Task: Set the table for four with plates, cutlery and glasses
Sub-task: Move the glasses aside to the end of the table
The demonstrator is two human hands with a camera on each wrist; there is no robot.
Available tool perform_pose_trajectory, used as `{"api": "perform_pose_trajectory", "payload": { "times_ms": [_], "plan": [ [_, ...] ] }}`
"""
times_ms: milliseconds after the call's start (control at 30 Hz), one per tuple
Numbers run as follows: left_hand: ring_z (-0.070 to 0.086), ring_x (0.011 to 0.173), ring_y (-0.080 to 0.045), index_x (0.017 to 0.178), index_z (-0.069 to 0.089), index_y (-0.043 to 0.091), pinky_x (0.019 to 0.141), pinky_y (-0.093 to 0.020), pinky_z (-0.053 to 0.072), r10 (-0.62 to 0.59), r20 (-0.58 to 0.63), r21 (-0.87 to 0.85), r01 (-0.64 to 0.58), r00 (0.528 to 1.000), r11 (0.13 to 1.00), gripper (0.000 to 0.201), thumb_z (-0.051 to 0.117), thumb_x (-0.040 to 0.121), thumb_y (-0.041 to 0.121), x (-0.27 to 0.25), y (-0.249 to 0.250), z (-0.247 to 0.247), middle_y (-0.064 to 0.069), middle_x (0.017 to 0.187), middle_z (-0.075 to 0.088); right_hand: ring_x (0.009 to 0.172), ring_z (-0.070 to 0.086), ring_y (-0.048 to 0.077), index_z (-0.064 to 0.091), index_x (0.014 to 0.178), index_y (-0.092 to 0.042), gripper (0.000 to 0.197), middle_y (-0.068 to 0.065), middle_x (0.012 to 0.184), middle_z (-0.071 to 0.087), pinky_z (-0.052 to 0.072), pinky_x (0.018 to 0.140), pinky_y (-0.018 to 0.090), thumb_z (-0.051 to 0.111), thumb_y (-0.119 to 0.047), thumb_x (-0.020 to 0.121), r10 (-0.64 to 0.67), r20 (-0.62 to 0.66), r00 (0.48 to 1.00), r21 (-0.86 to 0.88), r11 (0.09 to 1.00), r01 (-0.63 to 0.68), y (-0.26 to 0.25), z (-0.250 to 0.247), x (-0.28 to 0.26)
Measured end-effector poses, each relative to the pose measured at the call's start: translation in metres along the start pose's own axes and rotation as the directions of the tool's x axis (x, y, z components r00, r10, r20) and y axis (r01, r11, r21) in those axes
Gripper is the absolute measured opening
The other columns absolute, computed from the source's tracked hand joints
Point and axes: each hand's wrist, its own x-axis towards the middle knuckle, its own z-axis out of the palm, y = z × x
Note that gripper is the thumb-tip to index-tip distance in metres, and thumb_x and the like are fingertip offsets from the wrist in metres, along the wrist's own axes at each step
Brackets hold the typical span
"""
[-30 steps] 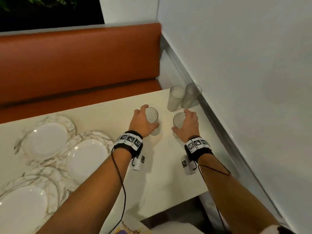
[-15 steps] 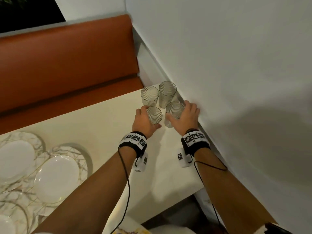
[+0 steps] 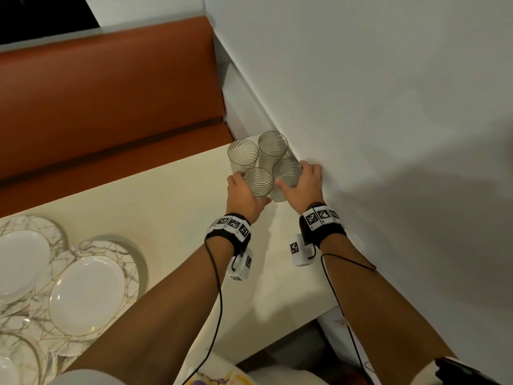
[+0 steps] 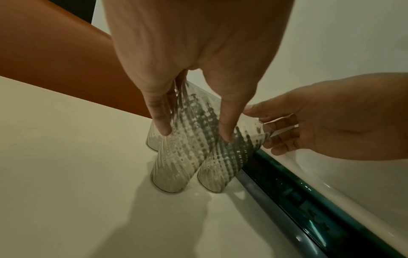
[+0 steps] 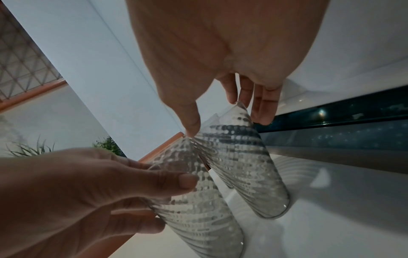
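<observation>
Only the head view takes in all four ribbed glasses, clustered upright at the far right corner of the cream table [image 3: 155,218], against the white wall [image 3: 388,107] and in front of the orange bench [image 3: 111,93]. The same view alone shows the plates [image 3: 86,294] on marbled mats at the table's left side, well apart from the glasses.

The left hand [image 3: 244,194] grasps the near left glass [image 3: 258,182], thumb on one side and fingers curled round the other. The left wrist view shows that glass [image 4: 174,167] standing with its base on the table, its long axis vertical and its mouth upward.

The right hand [image 3: 304,187] holds the near right glass [image 3: 286,176]; its thumb [image 5: 189,120] presses the near side of the rim while the fingers [image 5: 262,106] reach down between the glass and the wall. Whether those fingers actually touch the glass is hard to tell from the right wrist view. This glass [image 5: 249,167] also stands upright on the table, beside a dark strip [image 5: 342,118] along the foot of the wall.

The two held glasses stand just beside each other, perhaps touching, and directly in front of the far left glass [image 3: 243,157] and far right glass [image 3: 273,147].
</observation>
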Motion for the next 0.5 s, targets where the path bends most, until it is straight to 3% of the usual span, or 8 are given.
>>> {"api": "perform_pose_trajectory", "payload": {
  "times_ms": [100, 233, 333, 400, 500],
  "plan": [
    [0.044, 0.137, -0.032, 0.151, 0.029, 0.004, 0.113, -0.041, 0.042, 0.001, 0.055, 0.016, -0.001, 0.998, 1.000, 0.115, 0.098, 0.063, 0.031, -0.001, -0.002, -0.007, -0.014, 0.147, 0.036, 0.132, 0.039, 0.035, 0.042, 0.145, -0.008, 0.086, 0.015, 0.141, 0.042, 0.037, 0.111, 0.049, 0.077, -0.050, 0.078, -0.018, -0.062, 0.998, -0.076, 0.997, 0.013, -0.004, -0.002, -0.003],
    [0.039, 0.143, -0.031, 0.158, 0.021, 0.008, 0.115, -0.045, 0.041, -0.004, 0.149, 0.098, -0.011, 0.989, 0.995, 0.119, 0.095, 0.069, 0.036, -0.010, -0.019, -0.035, -0.013, 0.154, 0.030, 0.119, 0.045, 0.037, 0.058, 0.129, -0.009, 0.057, 0.016, 0.129, 0.052, 0.036, 0.104, 0.044, 0.066, -0.030, 0.076, -0.155, -0.226, 0.962, -0.060, 0.988, 0.145, -0.032, -0.006, -0.019],
    [0.054, 0.131, -0.028, 0.155, 0.031, 0.011, 0.107, -0.045, 0.049, 0.000, 0.152, 0.088, -0.014, 0.988, 0.996, 0.092, 0.084, 0.083, 0.034, -0.024, -0.049, -0.067, -0.012, 0.148, 0.046, 0.111, 0.048, 0.032, 0.063, 0.116, -0.012, 0.041, 0.012, 0.120, 0.057, 0.041, 0.096, 0.041, 0.061, -0.020, 0.076, -0.265, -0.281, 0.923, -0.023, 0.963, 0.270, -0.066, 0.002, -0.038],
    [0.065, 0.111, -0.023, 0.144, 0.046, 0.012, 0.098, -0.041, 0.055, 0.013, 0.120, 0.047, -0.018, 0.993, 0.999, 0.064, 0.077, 0.090, 0.029, -0.039, -0.075, -0.096, -0.007, 0.129, 0.063, 0.108, 0.049, 0.029, 0.066, 0.110, -0.013, 0.033, 0.009, 0.113, 0.059, 0.042, 0.092, 0.038, 0.064, -0.015, 0.077, -0.342, -0.280, 0.897, -0.006, 0.935, 0.355, -0.092, 0.019, -0.056],
    [0.069, 0.084, -0.014, 0.122, 0.065, 0.016, 0.084, -0.037, 0.058, 0.013, 0.022, -0.003, -0.012, 1.000, 1.000, 0.027, 0.067, 0.096, 0.021, -0.068, -0.121, -0.146, 0.003, 0.100, 0.072, 0.104, 0.052, 0.027, 0.066, 0.108, -0.014, 0.031, 0.006, 0.108, 0.060, 0.046, 0.090, 0.039, 0.065, -0.010, 0.077, -0.450, -0.205, 0.869, 0.039, 0.883, 0.467, -0.128, 0.061, -0.091]
  ]
}}
